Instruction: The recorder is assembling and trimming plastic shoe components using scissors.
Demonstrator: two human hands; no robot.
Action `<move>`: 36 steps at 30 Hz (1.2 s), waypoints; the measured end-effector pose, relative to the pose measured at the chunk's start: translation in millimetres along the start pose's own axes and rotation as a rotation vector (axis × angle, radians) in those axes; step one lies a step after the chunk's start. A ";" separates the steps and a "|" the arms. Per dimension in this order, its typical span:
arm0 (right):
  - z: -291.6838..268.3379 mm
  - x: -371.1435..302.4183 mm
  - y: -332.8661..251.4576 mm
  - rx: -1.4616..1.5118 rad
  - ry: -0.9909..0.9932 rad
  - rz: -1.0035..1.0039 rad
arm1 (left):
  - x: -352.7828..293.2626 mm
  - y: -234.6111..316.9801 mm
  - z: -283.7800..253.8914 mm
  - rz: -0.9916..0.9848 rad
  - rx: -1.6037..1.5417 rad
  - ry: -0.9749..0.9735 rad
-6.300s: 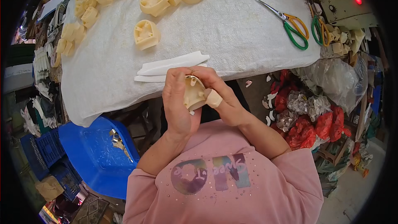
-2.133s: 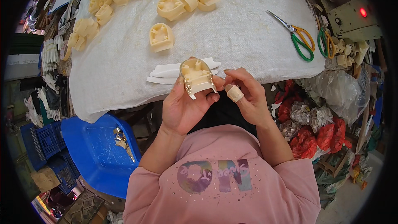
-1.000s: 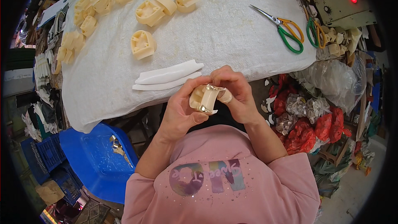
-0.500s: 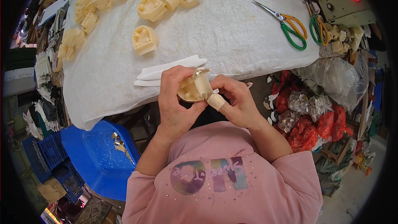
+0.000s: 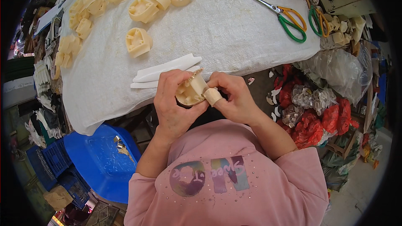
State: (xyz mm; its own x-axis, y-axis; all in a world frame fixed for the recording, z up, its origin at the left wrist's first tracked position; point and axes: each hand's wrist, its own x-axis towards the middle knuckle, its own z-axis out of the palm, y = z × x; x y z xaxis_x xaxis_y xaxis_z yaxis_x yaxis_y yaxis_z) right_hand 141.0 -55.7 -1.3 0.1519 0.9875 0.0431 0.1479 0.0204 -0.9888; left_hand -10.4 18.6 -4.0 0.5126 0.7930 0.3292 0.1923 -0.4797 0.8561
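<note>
Above my lap, my left hand is closed around a hollow cream plastic block, shaped like a shoe heel. A shiny gold covering shows along its rim, and the open, ribbed side faces up to the left. My right hand pinches the block's right edge with bent fingers. A beige wrap covers the right thumb and presses against that edge. Whatever lies under the right fingertips is hidden. Just beyond my left hand, white strips lie at the near edge of the table.
Several similar cream blocks sit across the white-covered table. Scissors with green and orange handles lie at its right, another pair beyond. A blue plastic tub holds gold scraps at lower left. Red bags lie at right.
The view has shifted slightly, so the table things sit further left. A small white bit by my right fingers no longer shows. Both hands stay on the block, the right one closed at its edge.
</note>
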 end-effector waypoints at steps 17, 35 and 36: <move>-10.9 0.4 2.3 0.091 -0.129 -0.062 | -2.1 1.2 2.6 0.084 0.013 0.063; -46.2 3.4 -3.0 -0.360 -0.098 -0.303 | 9.0 2.1 20.9 0.342 0.135 0.101; -45.0 4.1 -0.8 -0.369 -0.078 -0.340 | 9.6 1.9 20.5 0.343 0.137 0.099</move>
State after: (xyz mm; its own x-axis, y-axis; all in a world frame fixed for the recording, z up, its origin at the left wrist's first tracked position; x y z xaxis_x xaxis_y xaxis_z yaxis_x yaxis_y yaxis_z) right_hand 185.5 -58.7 6.1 -0.0361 0.9438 0.3287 0.5143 0.2995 -0.8036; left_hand 12.0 17.5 -7.4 0.4841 0.6071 0.6301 0.1373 -0.7639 0.6305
